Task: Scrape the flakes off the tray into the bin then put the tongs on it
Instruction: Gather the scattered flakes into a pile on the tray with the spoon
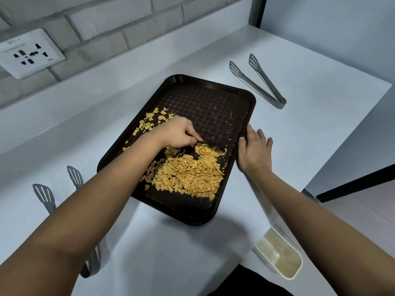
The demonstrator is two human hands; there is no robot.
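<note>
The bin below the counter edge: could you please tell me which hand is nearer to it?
Right. The right hand rests at the tray's right rim, above the bin; the left hand is farther, over the flakes.

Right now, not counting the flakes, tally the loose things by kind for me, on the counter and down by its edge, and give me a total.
Tongs: 2, one pair right of the tray, one pair on the left, partly under the left arm
Tray: 1
Black spoon, gripped by the left hand: 1
Bin: 1
Total: 5
</note>
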